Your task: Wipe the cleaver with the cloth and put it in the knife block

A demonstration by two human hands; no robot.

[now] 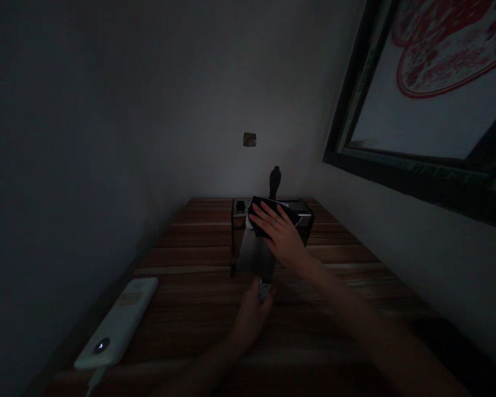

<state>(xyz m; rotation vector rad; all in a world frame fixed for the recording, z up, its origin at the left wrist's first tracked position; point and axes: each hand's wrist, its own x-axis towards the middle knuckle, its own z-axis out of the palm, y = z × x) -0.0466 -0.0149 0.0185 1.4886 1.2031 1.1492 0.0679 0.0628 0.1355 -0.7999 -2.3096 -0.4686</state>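
Note:
A cleaver [254, 255] with a broad grey blade is tilted up over the table, its handle toward me. My left hand [250, 314] is closed round that handle. My right hand [287, 242] presses a black, folded, cloth-like piece [257, 202] against the far part of the blade, fingers lying across it. Behind the blade stands a knife block [238, 242] with dark edges, partly covered by the blade and my right hand. From its top a black handle [275, 182] sticks up. Dim light hides the finer details.
A white power bank [119, 325] with a small lit display and a cable [95, 379] lies at the left on the striped wooden table [182, 253]. Grey walls border the table. A dark-framed window [430, 132] with a red pattern is on the right.

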